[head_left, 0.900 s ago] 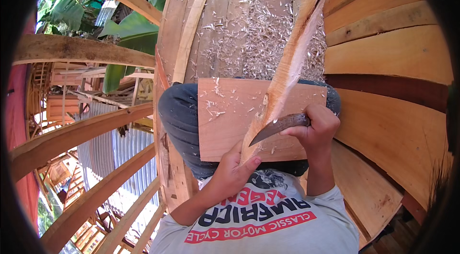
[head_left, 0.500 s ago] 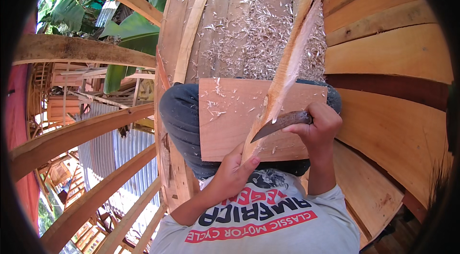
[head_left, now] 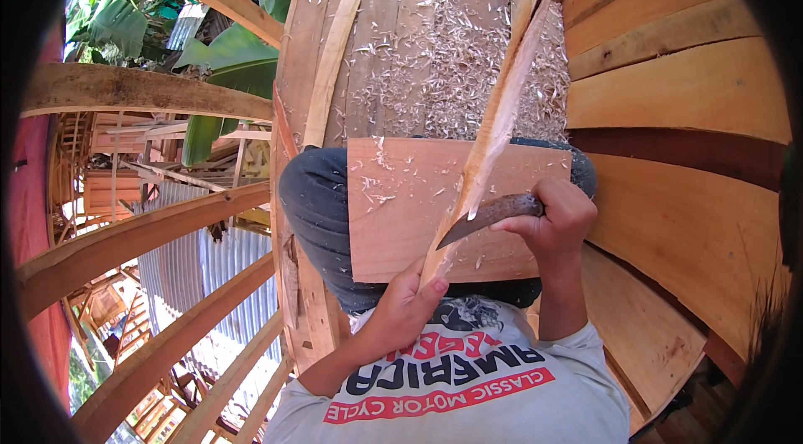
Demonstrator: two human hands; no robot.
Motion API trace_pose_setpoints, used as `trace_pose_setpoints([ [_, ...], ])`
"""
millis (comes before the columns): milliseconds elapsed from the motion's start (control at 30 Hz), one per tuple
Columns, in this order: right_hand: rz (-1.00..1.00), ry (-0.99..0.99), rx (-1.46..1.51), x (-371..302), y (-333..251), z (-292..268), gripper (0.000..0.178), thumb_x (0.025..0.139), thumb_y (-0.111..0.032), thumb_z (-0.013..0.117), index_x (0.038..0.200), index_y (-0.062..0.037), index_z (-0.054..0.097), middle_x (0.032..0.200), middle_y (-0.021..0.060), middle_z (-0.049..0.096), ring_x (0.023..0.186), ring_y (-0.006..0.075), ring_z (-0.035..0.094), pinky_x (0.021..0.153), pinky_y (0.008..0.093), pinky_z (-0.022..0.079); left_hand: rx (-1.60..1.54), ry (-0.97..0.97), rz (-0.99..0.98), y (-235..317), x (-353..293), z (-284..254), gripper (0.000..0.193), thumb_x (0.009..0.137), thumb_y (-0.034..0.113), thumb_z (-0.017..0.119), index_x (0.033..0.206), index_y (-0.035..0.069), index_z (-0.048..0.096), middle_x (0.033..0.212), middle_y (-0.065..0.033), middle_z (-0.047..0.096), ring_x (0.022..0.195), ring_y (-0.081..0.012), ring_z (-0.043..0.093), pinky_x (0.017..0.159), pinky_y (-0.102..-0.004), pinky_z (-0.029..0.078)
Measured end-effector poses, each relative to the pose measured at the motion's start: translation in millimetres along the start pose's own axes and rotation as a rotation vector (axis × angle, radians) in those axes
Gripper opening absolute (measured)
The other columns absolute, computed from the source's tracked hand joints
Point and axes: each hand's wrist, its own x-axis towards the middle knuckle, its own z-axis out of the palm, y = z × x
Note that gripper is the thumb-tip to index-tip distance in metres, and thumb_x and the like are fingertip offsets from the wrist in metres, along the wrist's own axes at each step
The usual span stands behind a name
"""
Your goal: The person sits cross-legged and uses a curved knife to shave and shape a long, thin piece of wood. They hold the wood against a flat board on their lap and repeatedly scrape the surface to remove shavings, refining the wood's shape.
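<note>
A long, pale strip of wood (head_left: 493, 122) slants from my lap up to the far right, with a dark split toward its far end. My left hand (head_left: 407, 310) is closed around its near end, thumb on top. In my right hand (head_left: 562, 222) is a knife (head_left: 493, 218) with a dark, broad blade, its edge resting against the strip a little beyond my left hand. One light shaving stands where blade and wood meet. Beneath them, across my thighs, lies a flat wooden board (head_left: 401, 226) with a few curled shavings; the strip hides part of it.
Wood shavings (head_left: 460, 67) cover much of the plank floor (head_left: 381, 51) ahead. A loose narrow slat (head_left: 335, 59) lies at its left. Wooden rails (head_left: 159, 210) run along my left, and a plank wall (head_left: 669, 97) stands close on my right.
The strip has shifted and turned slightly to the left. Both hands and the knife stay in nearly the same place.
</note>
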Motion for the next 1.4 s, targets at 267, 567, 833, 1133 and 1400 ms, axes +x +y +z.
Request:
trace_pose_setpoints([
  [267,0.008,-0.006,-0.016,-1.5,1.8,-3.6,0.066,0.049,-0.068,0.071,0.053,-0.0085,0.043,0.048,0.0063,0.040,0.044,0.0256,0.046,0.041,0.0330,0.035,-0.059,-0.040,-0.042,-2.1,-0.7,1.8,0.038,0.097,0.045,0.042,0.097,0.007,0.042,0.057,0.0061,0.031,0.046,-0.0034,0.029,0.041,-0.0199,0.024],
  [567,0.360,-0.364,0.074,-4.0,-17.6,-17.8,0.052,0.060,-0.050,0.082,0.062,-0.0035,0.058,0.053,0.0089,0.050,0.047,0.0214,0.054,0.046,0.0316,0.042,0.179,0.083,0.042,8.1,4.0,-8.3,0.049,0.097,0.034,0.046,0.126,-0.005,0.044,0.092,-0.0063,0.058,0.085,-0.0111,0.053,0.076,-0.0255,0.044],
  [833,0.652,-0.772,1.093,-4.9,-15.8,-52.7,0.013,0.085,-0.012,0.065,0.089,0.0001,0.062,0.068,0.0021,0.059,0.053,0.0063,0.055,0.046,0.0226,0.041,0.080,0.052,0.009,20.1,11.1,-29.6,0.051,0.094,0.031,0.052,0.127,-0.006,0.043,0.113,-0.0133,0.058,0.105,-0.0159,0.053,0.091,-0.0296,0.041],
  [1133,0.915,-0.817,1.327,-12.6,-15.4,-42.7,0.014,0.089,-0.013,0.062,0.089,0.0015,0.064,0.062,-0.0009,0.055,0.051,0.0027,0.048,0.043,0.0184,0.033,0.214,0.033,0.125,27.0,19.8,-21.6,0.066,0.090,0.050,0.053,0.126,-0.004,0.045,0.085,0.0012,0.052,0.079,-0.0069,0.048,0.070,-0.0229,0.039],
  [1400,0.677,-0.507,0.878,-27.1,-27.0,-28.6,0.022,0.080,-0.017,0.074,0.077,0.0024,0.064,0.058,-0.0024,0.050,0.056,0.0037,0.043,0.048,0.0214,0.033,0.109,-0.058,-0.018,34.5,15.2,-21.1,0.053,0.095,0.033,0.051,0.129,-0.006,0.042,0.115,-0.0138,0.057,0.106,-0.0171,0.052,0.091,-0.0307,0.041],
])
